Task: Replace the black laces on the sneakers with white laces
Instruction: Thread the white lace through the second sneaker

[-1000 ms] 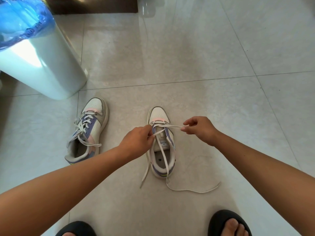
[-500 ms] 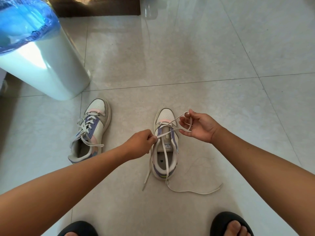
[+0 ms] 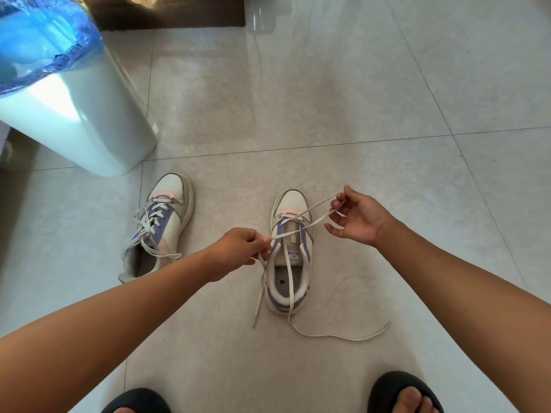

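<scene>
Right-hand sneaker, white leather with purple and pink panels point(image 3: 290, 251): upright on the pale glossy tiled floor point(image 3: 328, 99), toe pointing away, tongue exposed, laced only at the lowest eyelets near the toe.

Flat white lace point(image 3: 310, 214): threaded through those front eyelets; two strands drawn up and rightward to the right hand; another strand drawn leftward to the left hand; loose lengths trailing down over the shoe opening and curving across the floor behind the heel.

Left hand point(image 3: 238, 248): fingers curled, pinching a lace strand just beside the sneaker's left edge.

Right hand point(image 3: 356, 217): palm turned up, fingers partly curled, lace strands pinched at the fingertips, raised just right of the toe.

Second sneaker, same colours point(image 3: 159, 226): on the floor to the left, apart from the first, fully laced in white, ends loose.

White cylindrical bin with blue plastic liner point(image 3: 68, 93): upper left.

Black slippers point(image 3: 402, 394): on the feet, bottom edge.
</scene>
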`<state>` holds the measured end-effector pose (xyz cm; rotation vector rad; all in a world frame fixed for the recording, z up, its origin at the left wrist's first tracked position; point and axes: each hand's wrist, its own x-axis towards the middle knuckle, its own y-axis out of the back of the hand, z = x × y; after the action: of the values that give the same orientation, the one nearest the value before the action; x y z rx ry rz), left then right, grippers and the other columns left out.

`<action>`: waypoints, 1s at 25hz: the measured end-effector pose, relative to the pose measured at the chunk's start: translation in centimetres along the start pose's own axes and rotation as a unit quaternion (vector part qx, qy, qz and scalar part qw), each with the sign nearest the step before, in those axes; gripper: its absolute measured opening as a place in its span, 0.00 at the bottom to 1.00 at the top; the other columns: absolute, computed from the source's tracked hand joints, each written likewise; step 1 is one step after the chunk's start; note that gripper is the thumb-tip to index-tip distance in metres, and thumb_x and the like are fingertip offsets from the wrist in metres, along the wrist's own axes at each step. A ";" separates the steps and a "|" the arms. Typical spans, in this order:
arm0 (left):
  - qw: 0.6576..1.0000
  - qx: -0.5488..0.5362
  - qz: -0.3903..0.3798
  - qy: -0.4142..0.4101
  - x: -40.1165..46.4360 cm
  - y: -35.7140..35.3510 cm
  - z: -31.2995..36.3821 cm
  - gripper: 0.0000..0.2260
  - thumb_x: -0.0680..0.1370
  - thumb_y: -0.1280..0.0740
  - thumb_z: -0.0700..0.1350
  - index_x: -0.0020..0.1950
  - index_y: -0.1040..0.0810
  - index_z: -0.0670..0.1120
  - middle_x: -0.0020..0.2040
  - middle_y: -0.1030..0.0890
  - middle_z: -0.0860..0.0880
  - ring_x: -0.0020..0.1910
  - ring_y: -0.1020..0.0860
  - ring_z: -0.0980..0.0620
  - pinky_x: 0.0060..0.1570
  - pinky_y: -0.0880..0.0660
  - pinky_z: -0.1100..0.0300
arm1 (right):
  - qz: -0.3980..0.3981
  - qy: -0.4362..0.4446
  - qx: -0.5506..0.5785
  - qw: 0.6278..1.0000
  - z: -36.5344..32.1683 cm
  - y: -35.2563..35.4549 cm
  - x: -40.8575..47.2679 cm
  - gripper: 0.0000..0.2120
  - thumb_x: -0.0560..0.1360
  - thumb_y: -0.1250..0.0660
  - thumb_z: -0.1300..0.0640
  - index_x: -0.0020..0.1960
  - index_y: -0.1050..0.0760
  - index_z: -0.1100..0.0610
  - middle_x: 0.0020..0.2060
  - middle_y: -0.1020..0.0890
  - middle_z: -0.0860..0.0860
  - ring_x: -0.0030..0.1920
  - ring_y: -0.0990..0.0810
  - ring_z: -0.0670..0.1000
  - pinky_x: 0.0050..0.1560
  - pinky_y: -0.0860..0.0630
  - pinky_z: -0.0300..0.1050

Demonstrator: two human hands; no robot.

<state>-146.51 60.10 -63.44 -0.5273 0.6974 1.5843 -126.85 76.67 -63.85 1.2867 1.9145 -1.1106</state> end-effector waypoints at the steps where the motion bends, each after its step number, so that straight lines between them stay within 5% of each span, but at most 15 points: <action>1: 1.000 -0.004 -0.004 -0.002 0.0 0.0 -0.1 0.11 0.80 0.37 0.47 0.38 0.23 0.46 0.36 0.19 0.50 0.40 0.23 0.53 0.46 0.26 0.59 | 0.003 -0.007 -0.005 1.000 0.0 -0.2 0.0 0.18 0.78 0.40 0.46 0.33 0.28 0.53 0.28 0.25 0.48 0.39 0.26 0.50 0.49 0.27 0.51; 5: 0.999 -0.039 -0.007 0.009 -0.2 0.3 -0.1 0.14 0.80 0.39 0.48 0.38 0.22 0.44 0.31 0.20 0.50 0.39 0.22 0.50 0.52 0.24 0.54 | 0.154 0.027 -0.172 0.973 1.4 -1.3 -0.5 0.10 0.79 0.41 0.51 0.49 0.26 0.56 0.41 0.25 0.52 0.45 0.26 0.52 0.51 0.27 0.51; 7: 0.998 -0.064 -0.016 0.022 -0.5 0.2 0.2 0.16 0.81 0.41 0.49 0.37 0.24 0.44 0.29 0.21 0.51 0.36 0.21 0.51 0.50 0.24 0.54 | 0.223 0.138 -0.262 0.929 4.1 -1.9 -1.5 0.10 0.76 0.39 0.56 0.57 0.32 0.55 0.44 0.27 0.53 0.39 0.28 0.49 0.41 0.27 0.42; 9: 0.997 -0.076 -0.015 0.027 -1.0 -0.1 0.8 0.17 0.81 0.42 0.49 0.36 0.25 0.44 0.27 0.22 0.50 0.32 0.22 0.52 0.45 0.24 0.56 | 0.120 0.214 -0.395 0.885 7.4 -2.8 -2.9 0.14 0.74 0.35 0.57 0.54 0.39 0.50 0.39 0.30 0.50 0.33 0.32 0.46 0.30 0.33 0.35; 11: 0.998 -0.061 -0.013 0.009 -1.6 -0.8 1.6 0.17 0.82 0.43 0.47 0.35 0.26 0.44 0.28 0.25 0.49 0.29 0.24 0.53 0.39 0.25 0.60 | 0.043 0.198 -0.460 0.865 9.5 -3.7 -3.3 0.16 0.71 0.32 0.56 0.48 0.40 0.50 0.35 0.32 0.47 0.31 0.34 0.45 0.31 0.35 0.37; 13: 0.999 0.001 -0.035 -0.032 -2.7 -1.2 2.0 0.17 0.82 0.43 0.46 0.35 0.27 0.44 0.28 0.27 0.50 0.28 0.26 0.54 0.35 0.27 0.63 | 0.081 0.201 -0.470 0.856 9.4 -3.9 -2.7 0.14 0.70 0.32 0.59 0.42 0.40 0.51 0.33 0.32 0.47 0.31 0.35 0.46 0.32 0.35 0.40; 15: 0.986 0.081 -0.138 -0.053 -4.3 -0.3 1.6 0.16 0.82 0.43 0.45 0.35 0.27 0.45 0.27 0.26 0.52 0.26 0.26 0.57 0.32 0.28 0.66 | 0.125 0.214 -0.460 0.853 8.5 -3.9 -2.4 0.14 0.70 0.34 0.60 0.38 0.39 0.52 0.32 0.32 0.48 0.31 0.36 0.47 0.32 0.36 0.42; 19: 0.904 0.176 -0.380 0.088 -7.5 3.6 -2.3 0.14 0.81 0.41 0.45 0.37 0.26 0.47 0.30 0.23 0.53 0.27 0.26 0.57 0.35 0.28 0.65 | 0.142 0.205 -0.422 0.871 7.6 -3.2 -1.8 0.14 0.71 0.34 0.60 0.36 0.40 0.53 0.32 0.32 0.50 0.33 0.34 0.50 0.35 0.32 0.47; 25: 0.929 0.209 -0.282 0.118 -7.4 5.0 -6.1 0.10 0.79 0.36 0.49 0.40 0.20 0.49 0.36 0.18 0.54 0.37 0.22 0.58 0.43 0.27 0.64 | 0.145 0.144 -0.342 0.917 6.8 -2.7 -1.1 0.11 0.76 0.37 0.49 0.44 0.35 0.55 0.36 0.28 0.51 0.33 0.29 0.50 0.31 0.28 0.43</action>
<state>-150.82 50.29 -61.96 -0.5413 0.9360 0.8100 -128.82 69.72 -65.43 1.2929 1.9632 -0.0645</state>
